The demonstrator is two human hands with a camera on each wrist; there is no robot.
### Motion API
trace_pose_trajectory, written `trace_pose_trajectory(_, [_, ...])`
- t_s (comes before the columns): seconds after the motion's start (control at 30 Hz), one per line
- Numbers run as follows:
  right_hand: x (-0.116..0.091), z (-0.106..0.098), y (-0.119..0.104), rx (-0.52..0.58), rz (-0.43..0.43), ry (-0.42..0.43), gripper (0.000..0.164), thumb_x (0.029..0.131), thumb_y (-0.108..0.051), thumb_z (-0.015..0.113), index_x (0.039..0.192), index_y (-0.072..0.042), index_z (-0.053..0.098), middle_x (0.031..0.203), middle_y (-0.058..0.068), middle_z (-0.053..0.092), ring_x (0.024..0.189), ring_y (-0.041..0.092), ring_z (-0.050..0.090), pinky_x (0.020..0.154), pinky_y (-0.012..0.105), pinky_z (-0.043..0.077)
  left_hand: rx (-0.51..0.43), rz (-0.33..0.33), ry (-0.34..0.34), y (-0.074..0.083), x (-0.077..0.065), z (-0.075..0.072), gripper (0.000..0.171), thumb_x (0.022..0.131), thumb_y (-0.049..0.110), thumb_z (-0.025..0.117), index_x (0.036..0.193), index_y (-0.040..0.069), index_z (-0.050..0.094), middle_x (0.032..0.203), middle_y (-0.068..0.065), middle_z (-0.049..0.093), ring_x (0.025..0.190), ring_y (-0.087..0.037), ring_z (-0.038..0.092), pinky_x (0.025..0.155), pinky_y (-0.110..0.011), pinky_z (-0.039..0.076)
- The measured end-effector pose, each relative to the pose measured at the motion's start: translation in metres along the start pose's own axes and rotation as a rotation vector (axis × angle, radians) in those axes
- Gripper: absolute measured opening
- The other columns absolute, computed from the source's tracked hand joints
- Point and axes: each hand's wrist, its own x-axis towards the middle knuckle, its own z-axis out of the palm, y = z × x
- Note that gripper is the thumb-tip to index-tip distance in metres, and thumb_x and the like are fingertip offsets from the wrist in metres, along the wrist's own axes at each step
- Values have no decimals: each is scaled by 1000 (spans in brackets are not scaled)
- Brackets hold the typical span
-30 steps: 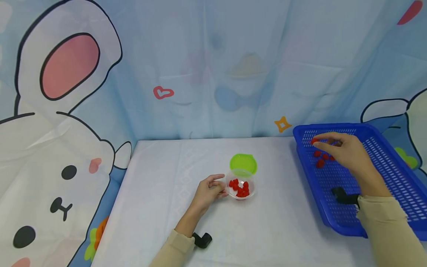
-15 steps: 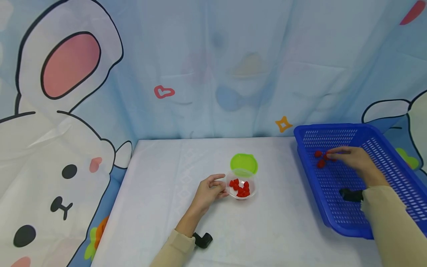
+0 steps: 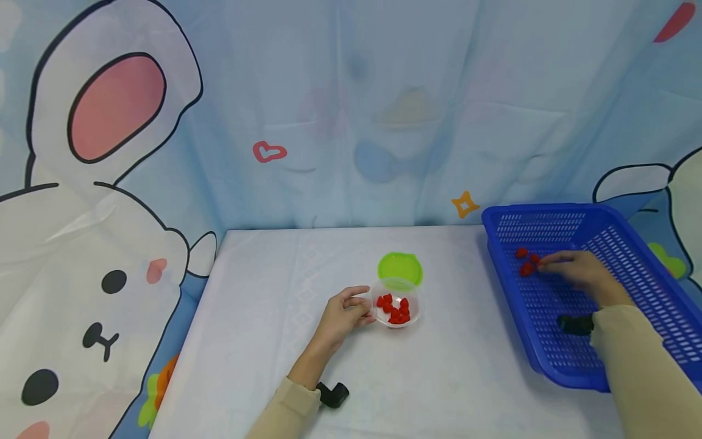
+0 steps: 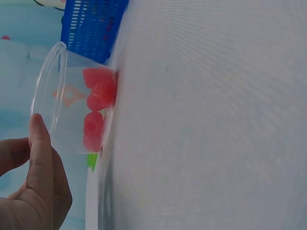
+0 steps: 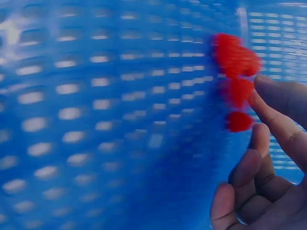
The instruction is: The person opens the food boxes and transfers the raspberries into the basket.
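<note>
Several red raspberries point(image 3: 398, 314) lie in a clear plastic cup point(image 3: 415, 305), which stands upright on the white-covered table. My left hand point(image 3: 344, 316) pinches the cup's rim between thumb and finger, as the left wrist view shows. My right hand point(image 3: 584, 274) reaches down into the blue basket point(image 3: 548, 378). Its fingertips are right at a small cluster of raspberries point(image 5: 235, 57), blurred in the right wrist view. I cannot tell whether they pinch one. Other fingers of that hand are bent towards the palm.
A bright green lid point(image 3: 401, 268) lies just behind the cup, partly seen through it. The basket stands at the table's right side, with perforated floor and walls. A cartoon-printed curtain point(image 3: 329, 110) rises behind the table.
My right hand, which held up a raspberry near the basket's far left corner, has moved right and down to the raspberry cluster. My left hand stays on the cup.
</note>
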Motion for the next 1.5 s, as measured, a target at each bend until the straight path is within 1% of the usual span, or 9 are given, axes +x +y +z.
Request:
trace_pose_trajectory(0.2, [-18, -7, -33, -24, -88, 54, 75, 98, -52, 58, 139, 10, 46, 149, 44, 18, 132, 65, 16, 99, 81, 26, 4, 2, -6, 0, -1, 0, 39, 95, -1, 66, 133, -1, 59, 102, -15, 61, 83, -20, 64, 80, -36, 62])
trace_pose_trajectory(0.3, [-35, -6, -59, -28, -179, 58, 74, 98, -53, 58, 139, 7, 48, 147, 41, 28, 131, 62, 24, 97, 79, 30, 6, 4, -10, 0, -1, -1, 39, 96, 0, 66, 134, -2, 58, 101, -15, 61, 83, -20, 64, 81, -36, 62])
trace_pose_trajectory(0.43, [-63, 5, -100, -63, -314, 84, 65, 97, -49, 64, 136, 3, 56, 131, 30, 50, 111, 46, 47, 78, 56, 49, 11, 8, -7, 0, 0, -1, 41, 95, 0, 67, 135, -2, 57, 102, -15, 61, 83, -20, 64, 80, -36, 62])
trace_pose_trajectory(0.57, [-88, 22, -135, -111, -413, 92, 54, 96, -45, 66, 130, -3, 64, 109, 18, 60, 83, 26, 53, 55, 34, 47, 13, 2, -2, 0, 0, 0, 40, 95, 0, 67, 134, -2, 58, 102, -15, 61, 83, -20, 64, 80, -36, 62])
trace_pose_trajectory(0.63, [-98, 32, -148, -107, -452, 76, 47, 97, -41, 67, 127, -6, 66, 103, 15, 61, 70, 24, 52, 48, 33, 46, 14, -1, -2, 0, 0, 0, 40, 95, 0, 67, 134, -1, 58, 102, -15, 61, 83, -20, 64, 80, -35, 62])
trace_pose_trajectory(0.8, [-110, 63, -170, -99, -559, 63, 34, 96, -33, 70, 119, -7, 71, 97, 11, 62, 69, 23, 53, 51, 32, 46, 13, -5, -3, 0, -1, 0, 40, 96, 0, 67, 135, -2, 58, 102, -15, 61, 83, -19, 64, 80, -35, 62])
trace_pose_trajectory(1.07, [-103, 114, -187, -84, -634, -7, 25, 93, -25, 74, 112, -9, 75, 93, 6, 64, 75, 24, 52, 54, 30, 44, 3, 1, -11, 0, 0, 0, 41, 95, 0, 67, 135, -2, 57, 103, -15, 61, 83, -19, 65, 80, -36, 62])
trace_pose_trajectory(1.3, [-87, 150, -176, 36, -638, -101, 19, 92, -19, 75, 107, -8, 75, 90, 6, 62, 74, 26, 52, 54, 28, 44, 2, -1, -4, -1, 1, 0, 41, 95, 0, 67, 135, -3, 57, 101, -15, 62, 83, -19, 64, 80, -36, 62])
trace_pose_trajectory(1.5, [-76, 175, -166, 112, -600, -157, 23, 91, -20, 76, 109, -5, 76, 100, 7, 62, 93, 29, 49, 70, 35, 46, 10, -6, -1, -1, 1, 0, 41, 95, 2, 68, 135, -2, 58, 102, -15, 61, 83, -20, 64, 81, -37, 62])
